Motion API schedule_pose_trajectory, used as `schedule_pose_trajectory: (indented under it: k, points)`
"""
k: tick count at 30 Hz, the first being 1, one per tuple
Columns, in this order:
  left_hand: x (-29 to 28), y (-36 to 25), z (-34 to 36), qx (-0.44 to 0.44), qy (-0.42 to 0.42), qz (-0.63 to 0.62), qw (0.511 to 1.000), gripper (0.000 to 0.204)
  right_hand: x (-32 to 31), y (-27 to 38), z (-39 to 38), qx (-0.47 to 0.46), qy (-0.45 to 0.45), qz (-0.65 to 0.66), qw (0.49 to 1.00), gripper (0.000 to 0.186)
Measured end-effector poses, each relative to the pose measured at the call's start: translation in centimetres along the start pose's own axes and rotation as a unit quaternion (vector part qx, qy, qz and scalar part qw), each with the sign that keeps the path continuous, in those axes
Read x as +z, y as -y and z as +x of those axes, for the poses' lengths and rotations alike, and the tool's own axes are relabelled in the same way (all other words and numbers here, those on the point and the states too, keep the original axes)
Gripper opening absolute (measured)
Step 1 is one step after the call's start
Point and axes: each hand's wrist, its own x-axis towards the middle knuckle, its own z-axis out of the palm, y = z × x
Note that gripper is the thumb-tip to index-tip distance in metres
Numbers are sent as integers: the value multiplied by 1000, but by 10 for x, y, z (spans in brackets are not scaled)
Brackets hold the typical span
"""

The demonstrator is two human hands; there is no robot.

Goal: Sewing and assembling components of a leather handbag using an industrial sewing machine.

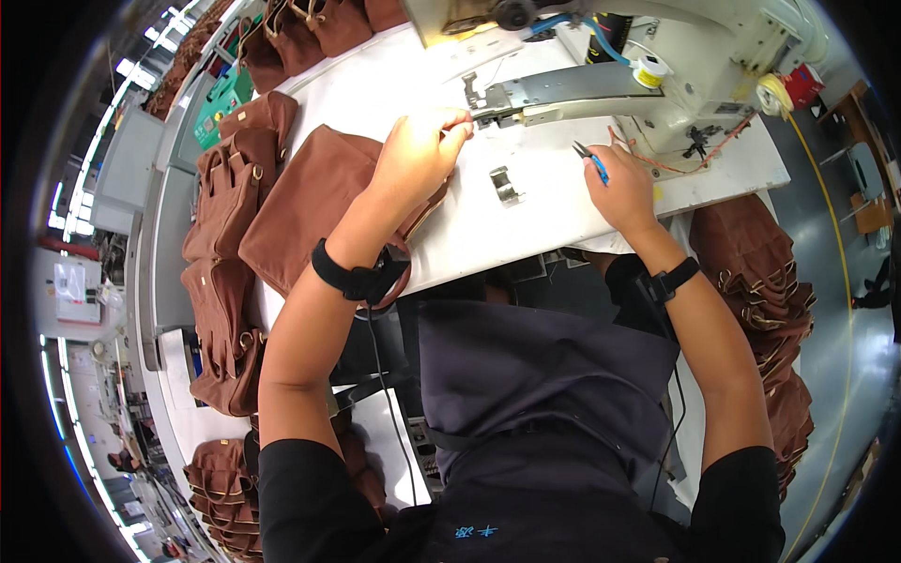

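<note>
My right hand [623, 192] is closed round a small pair of thread snips [600, 170] with blue handles, the dark tips pointing up and left. My left hand [419, 155] reaches to the end of the sewing machine's [582, 92] long arm. Its thumb and fingertips are pinched together beside the needle and presser parts [481, 101]; whatever lies between them is too small to make out. A brown bag [314, 202] lies on the white table [554, 220] under and beside my left forearm. Between my hands sits a small shiny metal piece [504, 186].
More brown bags [230, 188] line the table's left side, and others [324, 23] stand at the back. Stacks of brown pieces hang at the right [755, 272] and lower left [223, 488]. A white thread spool [649, 71] rests on the machine. An orange cord [690, 169] runs near its base.
</note>
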Motion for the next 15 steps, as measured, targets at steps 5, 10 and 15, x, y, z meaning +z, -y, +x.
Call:
schedule_pose_trajectory:
  k: [5,10,15]
  points:
    - [9,-6,0,85,-48,84,992,23,2,-5,-5,-14,-31,15,999,17]
    - [5,-17,1,49,-51,157,985,23,3,-7,-4,1,-18,16,1000,20]
    - [3,-16,1,49,-43,112,992,23,12,-8,7,4,-52,29,998,28]
